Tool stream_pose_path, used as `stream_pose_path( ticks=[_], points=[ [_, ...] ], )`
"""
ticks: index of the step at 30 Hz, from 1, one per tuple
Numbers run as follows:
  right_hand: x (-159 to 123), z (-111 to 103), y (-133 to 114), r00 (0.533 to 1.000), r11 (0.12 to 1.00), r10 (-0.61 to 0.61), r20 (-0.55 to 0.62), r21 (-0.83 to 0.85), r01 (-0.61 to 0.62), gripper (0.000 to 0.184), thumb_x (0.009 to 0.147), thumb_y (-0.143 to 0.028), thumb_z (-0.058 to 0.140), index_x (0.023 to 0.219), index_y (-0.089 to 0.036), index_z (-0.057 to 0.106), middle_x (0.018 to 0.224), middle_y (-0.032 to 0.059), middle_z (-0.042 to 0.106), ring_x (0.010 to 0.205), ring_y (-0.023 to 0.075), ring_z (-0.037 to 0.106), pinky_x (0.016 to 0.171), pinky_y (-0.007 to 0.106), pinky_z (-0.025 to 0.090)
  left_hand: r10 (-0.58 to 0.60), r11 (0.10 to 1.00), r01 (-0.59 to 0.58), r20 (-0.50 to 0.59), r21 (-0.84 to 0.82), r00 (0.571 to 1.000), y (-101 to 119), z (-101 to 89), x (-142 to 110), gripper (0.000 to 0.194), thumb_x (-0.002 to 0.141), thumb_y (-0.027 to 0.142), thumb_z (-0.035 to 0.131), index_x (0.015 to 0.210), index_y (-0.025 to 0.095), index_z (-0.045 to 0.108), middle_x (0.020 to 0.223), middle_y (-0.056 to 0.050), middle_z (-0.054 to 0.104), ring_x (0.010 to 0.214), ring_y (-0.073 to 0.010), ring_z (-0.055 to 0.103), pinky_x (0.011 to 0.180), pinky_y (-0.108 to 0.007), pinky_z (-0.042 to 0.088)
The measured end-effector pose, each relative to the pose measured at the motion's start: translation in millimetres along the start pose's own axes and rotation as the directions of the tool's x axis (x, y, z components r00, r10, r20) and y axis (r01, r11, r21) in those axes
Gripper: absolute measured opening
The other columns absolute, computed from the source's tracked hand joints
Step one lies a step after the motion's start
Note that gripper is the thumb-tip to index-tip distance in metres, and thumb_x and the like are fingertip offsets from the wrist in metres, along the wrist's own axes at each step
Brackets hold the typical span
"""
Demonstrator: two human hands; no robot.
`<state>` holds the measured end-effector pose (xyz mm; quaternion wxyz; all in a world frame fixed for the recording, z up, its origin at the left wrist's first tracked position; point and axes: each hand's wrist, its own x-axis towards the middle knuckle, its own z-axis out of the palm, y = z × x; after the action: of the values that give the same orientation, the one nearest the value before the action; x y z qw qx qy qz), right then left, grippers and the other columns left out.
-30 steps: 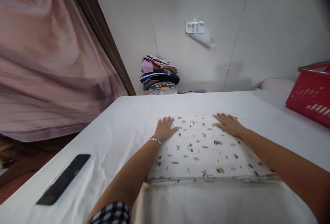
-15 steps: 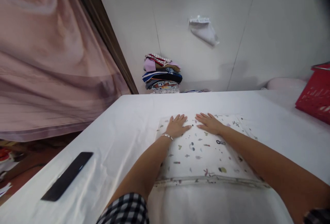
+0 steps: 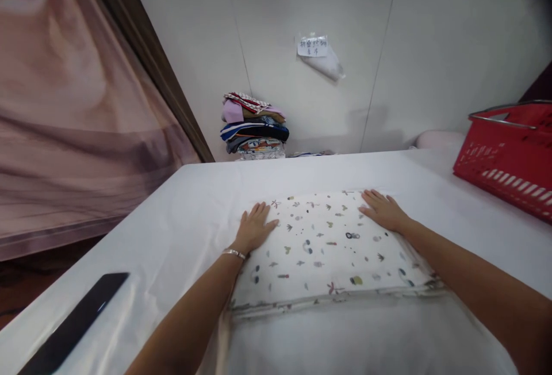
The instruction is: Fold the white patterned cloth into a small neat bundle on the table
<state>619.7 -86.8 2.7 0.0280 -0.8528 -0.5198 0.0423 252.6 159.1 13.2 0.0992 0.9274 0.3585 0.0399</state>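
Note:
A folded white cloth with small coloured prints [image 3: 328, 248] lies flat on the white-covered table [image 3: 190, 208]. My left hand [image 3: 254, 228] rests palm down on the cloth's far left corner, fingers stretched out, a thin bracelet at the wrist. At the far right corner my right hand [image 3: 383, 211] lies flat too, fingers spread. Neither hand holds anything.
A red basket [image 3: 509, 156] stands at the table's right edge. A black flat object [image 3: 69, 332] lies near the front left. A stack of folded clothes [image 3: 254, 127] sits beyond the table by the wall, under a paper note [image 3: 313, 47]. A pink curtain [image 3: 64, 110] hangs left.
Both hands were together near the middle of the cloth's far edge half a second ago; they have slid apart to its two far corners.

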Motion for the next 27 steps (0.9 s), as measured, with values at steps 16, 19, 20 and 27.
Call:
stream_pose_path(
  ticks=[16, 19, 20, 27],
  points=[
    [-33, -17, -21, 0.998, 0.998, 0.042, 0.056, -0.048, -0.040, 0.067, 0.091, -0.058, 0.025, 0.146, -0.021, 0.036, 0.156, 0.0086, 0.025, 0.144, 0.0290, 0.015, 0.114, 0.055, 0.017, -0.026, 0.992, 0.018, 0.066, 0.128, 0.997, 16, -14.8, 1, 0.062, 0.093, 0.057, 0.029, 0.145, 0.025, 0.035, 0.156, -0.007, 0.023, 0.145, -0.0276, 0.016, 0.115, -0.058, 0.015],
    [-58, -17, -32, 0.999, 0.996, -0.045, -0.026, -0.079, 0.043, 0.069, 0.091, -0.061, 0.025, 0.147, -0.021, 0.036, 0.155, 0.0092, 0.025, 0.144, 0.0284, 0.015, 0.115, 0.055, 0.011, 0.051, 0.984, -0.055, 0.030, 0.170, 0.998, 36, -17.0, -20, 0.059, 0.093, 0.056, 0.031, 0.142, 0.023, 0.041, 0.154, -0.010, 0.029, 0.144, -0.0303, 0.019, 0.114, -0.059, 0.016],
    [-69, -15, -35, 0.995, 0.993, -0.094, -0.044, -0.080, 0.090, 0.070, 0.091, -0.062, 0.024, 0.147, -0.022, 0.036, 0.155, 0.0088, 0.025, 0.144, 0.0277, 0.015, 0.116, 0.054, 0.011, 0.117, 0.979, -0.116, 0.008, 0.168, 0.993, 42, -14.4, -32, 0.060, 0.094, 0.057, 0.031, 0.141, 0.023, 0.042, 0.154, -0.010, 0.030, 0.144, -0.0300, 0.020, 0.114, -0.058, 0.016],
    [-116, 5, -25, 0.994, 0.994, -0.106, -0.010, 0.003, 0.106, 0.064, 0.092, -0.060, 0.024, 0.146, -0.027, 0.038, 0.155, 0.0027, 0.025, 0.143, 0.0267, 0.019, 0.116, 0.051, 0.016, 0.342, 0.937, -0.339, -0.038, 0.082, 0.939, 59, 16.8, -97, 0.058, 0.093, 0.057, 0.032, 0.143, 0.029, 0.039, 0.152, -0.005, 0.034, 0.142, -0.0264, 0.027, 0.116, -0.053, 0.017]
  ],
)
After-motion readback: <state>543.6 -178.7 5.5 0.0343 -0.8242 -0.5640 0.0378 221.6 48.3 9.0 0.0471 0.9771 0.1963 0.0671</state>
